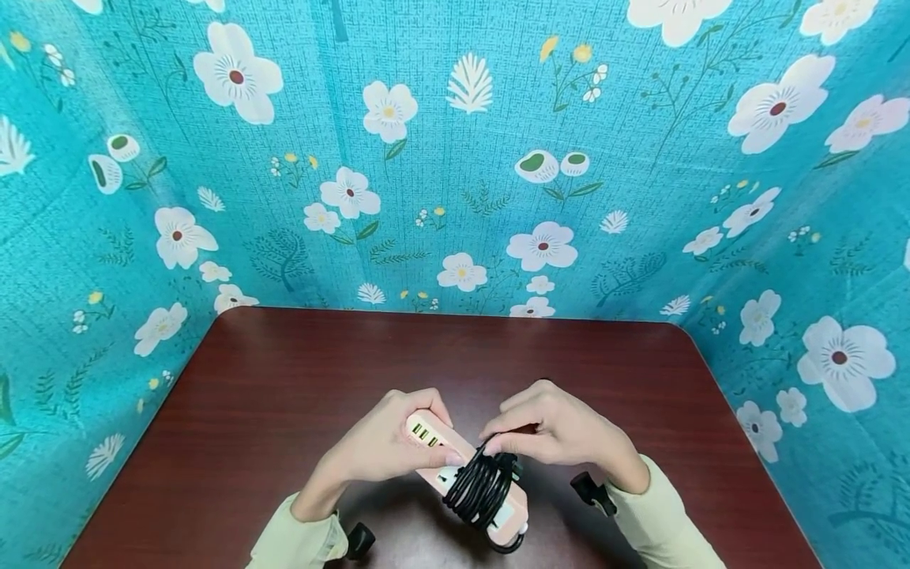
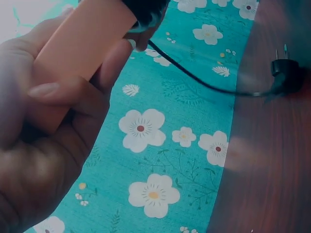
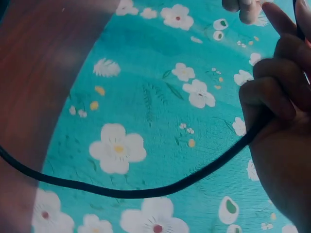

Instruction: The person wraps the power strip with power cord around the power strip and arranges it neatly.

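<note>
A pale pink power strip [image 1: 515, 499] with a row of USB ports is tilted in front of me, its black cord [image 1: 478, 490] wound several times around its lower half. My left hand [image 1: 387, 438] grips the strip's upper end, thumb across the face; in the left wrist view, fingers curl around its plain side [image 2: 85, 43]. My right hand [image 1: 554, 423] pinches the cord just above the coil. In the right wrist view, a length of cord [image 3: 131, 193] runs from the right hand's curled fingers [image 3: 272, 97]. The black plug [image 2: 286, 73] shows its prongs in the left wrist view.
A dark reddish-brown table [image 1: 320, 356] lies beneath both hands. Teal floral cloth [image 1: 426, 158] hangs behind it and along both sides. Black wrist-worn devices sit at the left cuff [image 1: 306, 537] and the right cuff [image 1: 640, 498].
</note>
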Motion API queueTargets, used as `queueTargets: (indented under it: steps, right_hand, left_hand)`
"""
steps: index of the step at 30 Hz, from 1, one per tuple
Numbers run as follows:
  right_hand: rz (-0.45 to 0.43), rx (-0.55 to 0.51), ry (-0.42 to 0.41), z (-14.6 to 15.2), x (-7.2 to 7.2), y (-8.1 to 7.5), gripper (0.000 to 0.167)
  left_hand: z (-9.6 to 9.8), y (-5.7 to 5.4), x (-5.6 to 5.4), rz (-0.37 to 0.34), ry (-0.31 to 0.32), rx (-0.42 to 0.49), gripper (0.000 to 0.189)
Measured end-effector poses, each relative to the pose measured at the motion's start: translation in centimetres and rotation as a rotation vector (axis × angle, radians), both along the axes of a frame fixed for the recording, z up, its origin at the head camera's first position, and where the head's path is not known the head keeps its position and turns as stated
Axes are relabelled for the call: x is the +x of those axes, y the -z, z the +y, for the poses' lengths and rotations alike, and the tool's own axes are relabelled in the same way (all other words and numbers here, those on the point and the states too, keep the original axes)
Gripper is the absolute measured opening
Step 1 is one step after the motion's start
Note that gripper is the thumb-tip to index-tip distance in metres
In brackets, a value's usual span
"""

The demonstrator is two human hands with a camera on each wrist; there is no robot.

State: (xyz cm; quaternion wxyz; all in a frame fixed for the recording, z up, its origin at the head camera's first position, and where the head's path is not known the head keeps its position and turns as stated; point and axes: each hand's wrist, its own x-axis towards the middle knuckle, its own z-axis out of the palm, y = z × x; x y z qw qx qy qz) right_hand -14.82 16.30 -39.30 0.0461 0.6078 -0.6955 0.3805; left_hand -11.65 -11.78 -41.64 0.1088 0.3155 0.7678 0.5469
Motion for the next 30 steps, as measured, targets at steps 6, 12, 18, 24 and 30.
queueTargets:
  steps: [6, 12, 18, 24, 30]
  right_hand:
    - [-0.128, -0.046, -0.119, -0.3, -0.4, 0.6, 0.014]
    - [-0.218, -0.035, -0.163, -0.4, -0.5, 0.9, 0.017]
    - [-0.325, -0.023, -0.193, -0.3, -0.5, 1.0, 0.02]
    - [-0.497, -0.054, -0.193, -0.4, -0.4, 1.2, 0.02]
    - [-0.652, -0.163, -0.144, -0.9, 0.3, 1.8, 0.025]
  left_hand:
    - [0.0, 0.0, -0.1, 0.016, 0.046, 0.069, 0.025]
    - [0.1, -0.2, 0.0, 0.021, 0.09, 0.14, 0.027]
    - [0.6, -0.3, 0.1, 0.054, 0.102, 0.22, 0.025]
    - [1.8, -0.2, 0.2, 0.073, 0.047, 0.359, 0.025]
    - [2.8, -0.2, 0.2, 0.14, -0.036, 0.53, 0.03]
